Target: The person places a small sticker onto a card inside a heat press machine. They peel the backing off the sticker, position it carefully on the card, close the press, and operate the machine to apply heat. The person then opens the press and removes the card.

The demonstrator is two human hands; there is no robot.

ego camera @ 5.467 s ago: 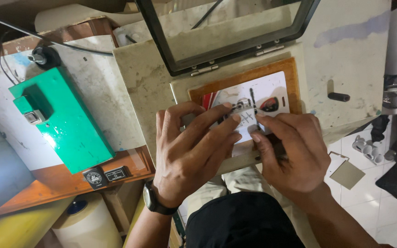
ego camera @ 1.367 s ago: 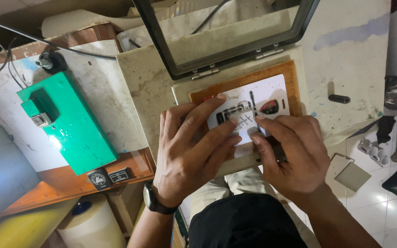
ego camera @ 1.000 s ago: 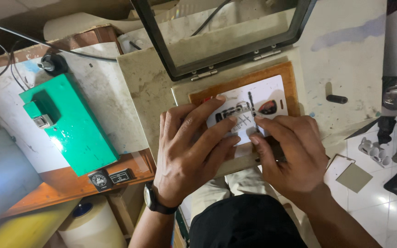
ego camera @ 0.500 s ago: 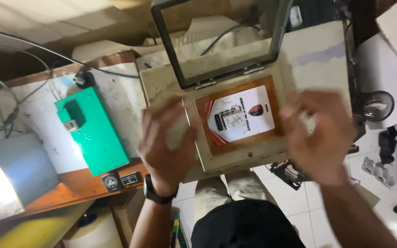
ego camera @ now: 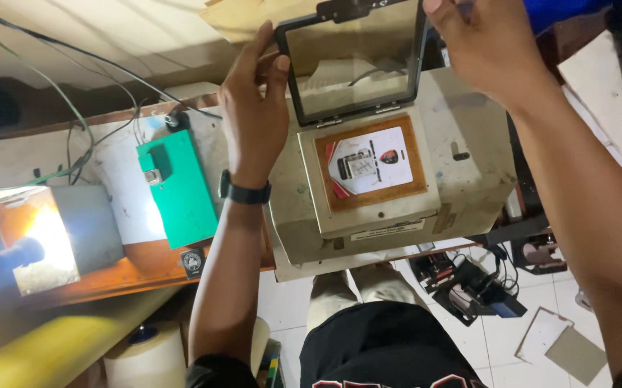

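1. Head view: a hinged glass lid in a black frame [ego camera: 354, 61] stands raised at the far edge of a worn beige box-shaped machine [ego camera: 469, 172]; its 2 hinges sit along the near edge of the frame, so its long axis runs left to right and it swings about that line
2. Head view: the left hand [ego camera: 253, 108] lies against the left side of the frame, fingers stretched out and pointing far, the thumb close to the frame's edge; the fingers look loosely open, not wrapped round it
3. Head view: the right hand [ego camera: 490, 50] is at the frame's upper right corner; its fingertips run out of the picture, so I cannot tell whether they grip
4. Head view: the lid sits between the 2 hands, both about equally close; below it, nearer the person, a white printed card [ego camera: 370, 162] lies flat on a brown bed [ego camera: 415, 183], uncovered
5. Head view: left of the machine lies a green slab [ego camera: 178, 187], and further left a lit lamp box [ego camera: 34, 237]
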